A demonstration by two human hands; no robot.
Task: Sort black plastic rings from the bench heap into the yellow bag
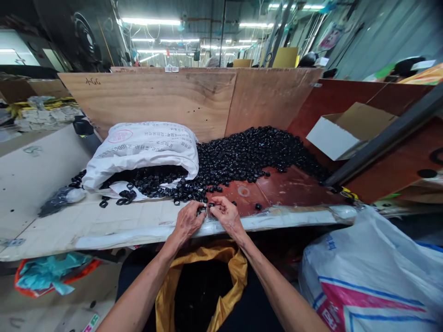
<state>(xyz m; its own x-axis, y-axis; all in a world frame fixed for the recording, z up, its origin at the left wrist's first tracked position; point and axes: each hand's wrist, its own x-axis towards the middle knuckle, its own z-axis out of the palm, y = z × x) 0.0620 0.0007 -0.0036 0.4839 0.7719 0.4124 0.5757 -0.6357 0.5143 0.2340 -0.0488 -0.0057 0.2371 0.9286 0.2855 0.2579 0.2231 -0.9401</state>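
My left hand (pixel 189 220) is at the table's front edge, its fingers closed around small black ring-shaped parts that its fingertips partly hide. Beside it, my right hand (pixel 227 214) pinches a black ring (pixel 211 205) between thumb and fingers. Behind both hands spreads a large heap of black rings (pixel 249 150), reaching back to the wooden panel. More rings spill from the mouth of a white woven sack (pixel 148 143) lying on its side. A few loose rings, one of them a single black ring (pixel 258 206), lie near the edge.
Below my hands, an open yellow bag (pixel 166 281) stands between my legs, its inside dark. A big white sack (pixel 370 267) is at the right. A wooden panel (pixel 166 97) closes off the back. An open carton (pixel 334 138) and a dark slanting post (pixel 387 133) are on the right.
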